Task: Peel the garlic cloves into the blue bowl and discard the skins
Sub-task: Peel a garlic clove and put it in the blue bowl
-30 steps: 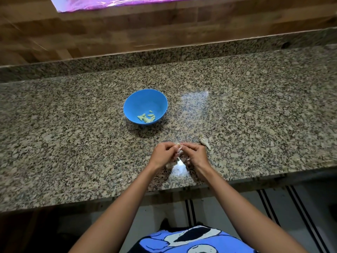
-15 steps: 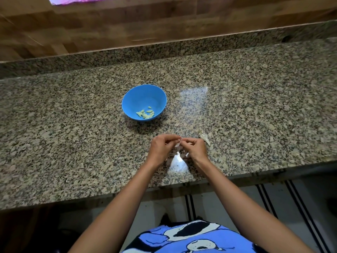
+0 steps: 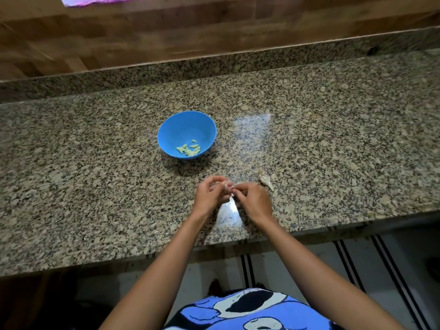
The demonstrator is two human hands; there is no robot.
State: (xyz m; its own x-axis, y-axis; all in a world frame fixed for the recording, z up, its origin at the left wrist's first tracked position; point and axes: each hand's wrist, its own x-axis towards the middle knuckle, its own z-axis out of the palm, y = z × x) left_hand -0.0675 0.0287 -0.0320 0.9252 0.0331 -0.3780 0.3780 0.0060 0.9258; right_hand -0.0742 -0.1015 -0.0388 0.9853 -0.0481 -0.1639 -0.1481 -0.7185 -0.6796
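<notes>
Several pale peeled garlic cloves [image 3: 189,149] lie in the round blue plastic bowl [image 3: 181,125], while the left hand [image 3: 210,195] and right hand [image 3: 253,200] pinch another small clove [image 3: 228,186], with a papery white scrap [image 3: 265,180] not yet discarded.

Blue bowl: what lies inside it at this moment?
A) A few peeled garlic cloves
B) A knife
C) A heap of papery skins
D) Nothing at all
A: a few pale peeled cloves lie at the bottom of the blue bowl, while the left hand and right hand pinch a papery clove over the counter.
</notes>
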